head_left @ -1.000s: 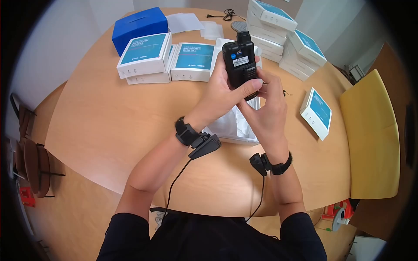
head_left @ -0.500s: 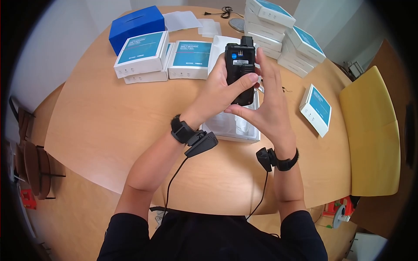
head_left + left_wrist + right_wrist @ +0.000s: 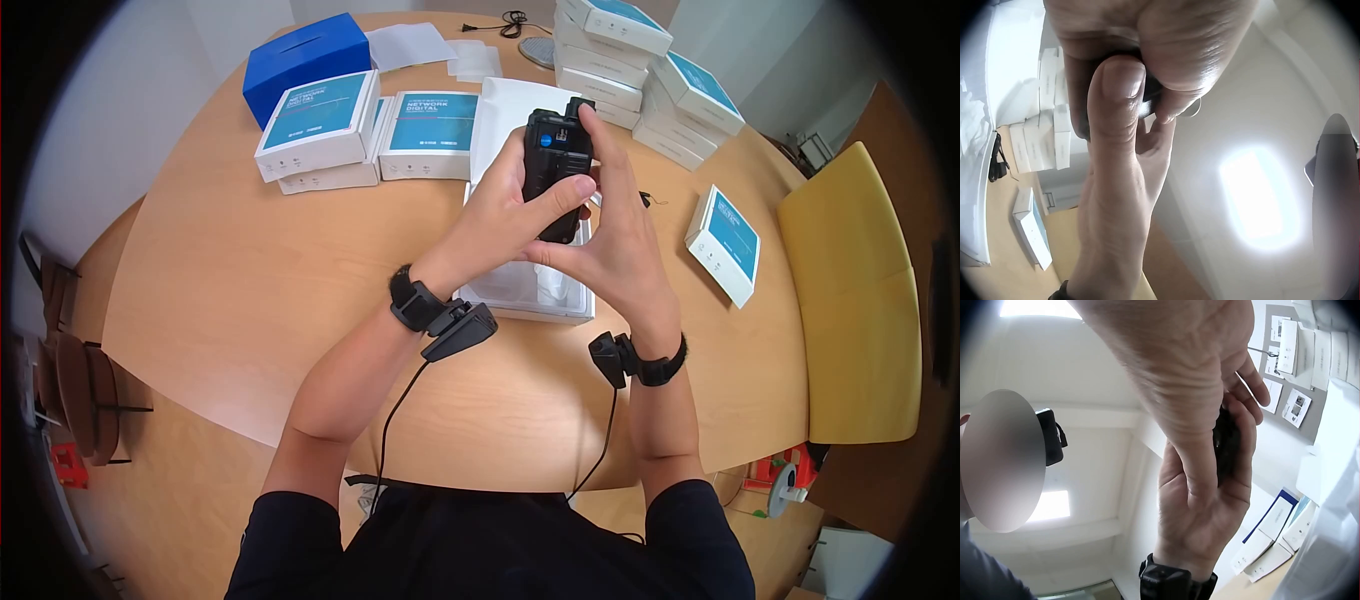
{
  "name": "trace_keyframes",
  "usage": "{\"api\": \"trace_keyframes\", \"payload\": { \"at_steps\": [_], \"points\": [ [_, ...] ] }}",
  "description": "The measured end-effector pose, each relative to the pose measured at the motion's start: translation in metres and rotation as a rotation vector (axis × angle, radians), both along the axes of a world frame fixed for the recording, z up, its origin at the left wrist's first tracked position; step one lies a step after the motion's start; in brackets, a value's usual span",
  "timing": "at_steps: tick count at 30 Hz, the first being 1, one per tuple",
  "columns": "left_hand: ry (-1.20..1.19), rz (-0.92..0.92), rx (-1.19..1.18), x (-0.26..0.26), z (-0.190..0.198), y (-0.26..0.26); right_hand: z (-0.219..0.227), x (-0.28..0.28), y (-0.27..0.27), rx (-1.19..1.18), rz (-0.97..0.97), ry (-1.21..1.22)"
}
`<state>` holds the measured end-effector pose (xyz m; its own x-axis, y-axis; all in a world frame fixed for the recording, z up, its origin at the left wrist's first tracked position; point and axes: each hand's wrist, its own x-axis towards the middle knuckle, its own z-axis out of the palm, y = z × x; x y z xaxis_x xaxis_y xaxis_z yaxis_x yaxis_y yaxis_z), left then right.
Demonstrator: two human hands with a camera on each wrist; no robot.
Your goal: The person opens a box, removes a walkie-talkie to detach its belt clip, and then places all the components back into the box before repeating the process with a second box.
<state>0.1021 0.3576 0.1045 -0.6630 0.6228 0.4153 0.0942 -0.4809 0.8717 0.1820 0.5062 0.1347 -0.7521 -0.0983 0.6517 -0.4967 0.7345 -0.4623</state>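
A black walkie-talkie (image 3: 558,168) with a blue sticker on its back is held up before me, over an open white box (image 3: 530,316) on the table. My left hand (image 3: 490,222) grips its left side, thumb laid across the back. On the other side my right hand (image 3: 632,245) spans it, index fingertip at the top knob and thumb by the lower end. The box's raised lid (image 3: 505,105) stands behind. In the right wrist view, the walkie-talkie's dark edge (image 3: 1227,447) shows between the hands; its front is hidden.
White boxes with teal tops (image 3: 320,115) stand at the back left by a blue box (image 3: 305,65). Several more are stacked at the back right (image 3: 605,70). A single box (image 3: 722,245) lies at right, near a yellow chair (image 3: 850,290). A black cable (image 3: 512,25) lies far back.
The walkie-talkie has come slightly down and right, tilting top away. My right hand spread off its side, then its index fingertip came to the top knob. The left hand keeps its grip.
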Motion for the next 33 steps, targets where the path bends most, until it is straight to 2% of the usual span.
{"api": "trace_keyframes", "payload": {
  "at_steps": [11,14,18,22,26,33],
  "points": [
    [-0.003,0.035,0.032,0.001,0.003,0.001,0.001,0.001,-0.003,0.008,-0.018,0.005],
    [-0.058,0.071,0.076,0.002,0.008,0.001,-0.004,-0.002,-0.005,0.000,-0.047,0.079],
    [-0.112,0.099,0.119,0.002,0.012,-0.002,-0.004,0.001,-0.008,0.112,-0.148,0.119],
    [-0.195,0.078,0.137,0.001,0.010,-0.001,-0.005,0.000,-0.010,0.119,-0.177,0.138],
    [-0.381,-0.069,0.317,-0.008,0.005,-0.004,-0.008,-0.001,-0.005,0.124,-0.177,0.142],
    [-0.385,-0.039,0.367,-0.017,0.007,-0.010,0.007,0.013,-0.003,-0.050,-0.064,-0.050]
  ]
}}
